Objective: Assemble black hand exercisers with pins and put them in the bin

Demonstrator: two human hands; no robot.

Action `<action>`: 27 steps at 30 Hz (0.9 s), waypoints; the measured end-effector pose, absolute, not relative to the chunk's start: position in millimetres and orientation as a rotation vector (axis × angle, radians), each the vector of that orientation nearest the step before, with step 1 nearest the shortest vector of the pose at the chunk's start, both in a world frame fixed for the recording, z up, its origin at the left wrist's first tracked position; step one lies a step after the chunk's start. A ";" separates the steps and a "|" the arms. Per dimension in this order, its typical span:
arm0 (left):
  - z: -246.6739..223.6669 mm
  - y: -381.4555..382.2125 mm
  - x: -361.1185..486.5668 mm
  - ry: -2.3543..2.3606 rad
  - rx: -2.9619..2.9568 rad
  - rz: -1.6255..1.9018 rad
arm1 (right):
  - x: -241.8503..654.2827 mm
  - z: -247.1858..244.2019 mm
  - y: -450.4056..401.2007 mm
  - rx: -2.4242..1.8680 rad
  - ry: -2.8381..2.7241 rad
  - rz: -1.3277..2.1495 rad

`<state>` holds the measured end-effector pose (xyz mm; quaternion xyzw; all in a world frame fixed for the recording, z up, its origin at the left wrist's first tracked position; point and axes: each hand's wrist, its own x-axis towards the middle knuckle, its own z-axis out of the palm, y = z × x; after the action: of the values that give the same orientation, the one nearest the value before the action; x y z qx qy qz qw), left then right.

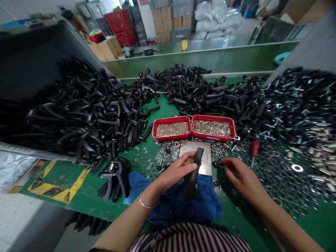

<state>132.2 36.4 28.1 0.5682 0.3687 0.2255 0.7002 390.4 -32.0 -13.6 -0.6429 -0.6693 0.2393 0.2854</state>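
My left hand (175, 171) is closed around a black curved plastic handle (192, 176), held upright over a metal plate (205, 154) and a blue cloth (210, 201). To the right, my right hand (240, 176) pinches a small dark part (217, 163) close to the plate's right edge; its exact kind is too small to make out. Loose metal rings (147, 159) and nuts lie around the plate. Just behind it stand two red trays, the left tray (172, 138) with tiny metal pieces and the right tray (214, 138) with small pins.
Black handle parts are heaped at the left (86, 115) and back (183, 84). Black clamp-like pieces (115, 176) stand left of the cloth. A red-handled screwdriver (254, 148) lies at the right, near bolts (291, 101) and metal cylinders (324, 150). A ledge (223, 61) runs behind.
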 end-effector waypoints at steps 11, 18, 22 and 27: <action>6.8 3.2 140.7 0.544 0.539 0.543 | 330.8 27.0 -14.2 -1.482 -1.214 0.906; 4.1 0.2 138.1 0.556 0.508 0.524 | 325.0 25.8 -14.2 -1.551 -1.408 0.726; 4.7 0.6 137.4 0.548 0.520 0.511 | 321.3 26.5 -16.4 -1.588 -1.595 0.470; 2.7 2.4 138.8 0.549 0.533 0.514 | 320.4 27.3 -17.7 -1.497 -1.806 0.347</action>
<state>138.8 2.4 2.7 0.2570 0.2648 0.2479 0.8958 320.4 -17.7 27.3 -0.5851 -0.7058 0.1358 0.3756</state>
